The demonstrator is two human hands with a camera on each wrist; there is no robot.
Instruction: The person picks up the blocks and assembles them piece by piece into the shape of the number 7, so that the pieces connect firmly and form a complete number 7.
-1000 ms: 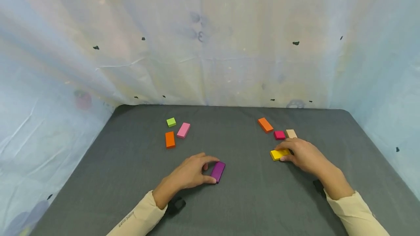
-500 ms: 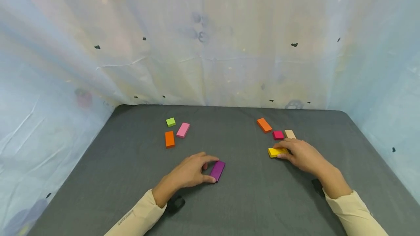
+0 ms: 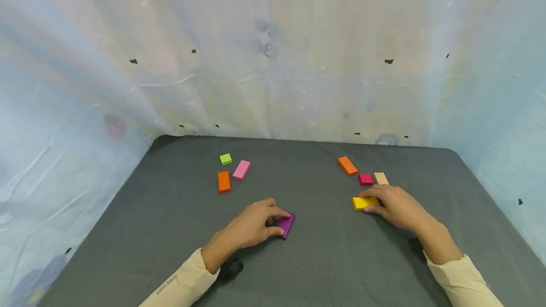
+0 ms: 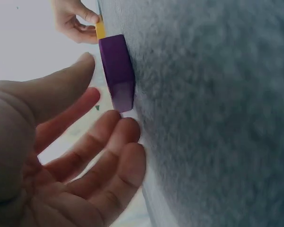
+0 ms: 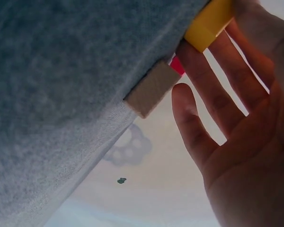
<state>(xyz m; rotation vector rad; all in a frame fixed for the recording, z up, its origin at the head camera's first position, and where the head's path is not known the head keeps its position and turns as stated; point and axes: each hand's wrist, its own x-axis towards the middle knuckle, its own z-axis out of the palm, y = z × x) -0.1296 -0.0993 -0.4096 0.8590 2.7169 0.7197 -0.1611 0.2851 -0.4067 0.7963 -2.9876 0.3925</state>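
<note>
My left hand (image 3: 251, 224) is at a purple block (image 3: 286, 226) lying flat on the grey cloth, thumb near its close end, a finger over its far end. In the left wrist view, the thumb (image 4: 71, 87) and fingers are slightly apart from the purple block (image 4: 117, 71). My right hand (image 3: 398, 207) pinches a yellow block (image 3: 362, 203) between thumb and fingers on the cloth. The right wrist view shows the yellow block (image 5: 209, 26) against the fingers. Just beyond it sit a small red block (image 3: 365, 179) and a beige block (image 3: 381, 178), partly behind the hand.
Farther back on the right lies an orange block (image 3: 347, 166). At the back left are a green block (image 3: 225, 159), a pink block (image 3: 241, 170) and another orange block (image 3: 223, 182). Pale patterned sheeting (image 3: 273, 60) hangs around the grey cloth-covered table (image 3: 324, 264).
The yellow block has slid slightly away from me towards the red block and turned straighter, with the right hand on it. My left fingers have shifted right, over the purple block.
</note>
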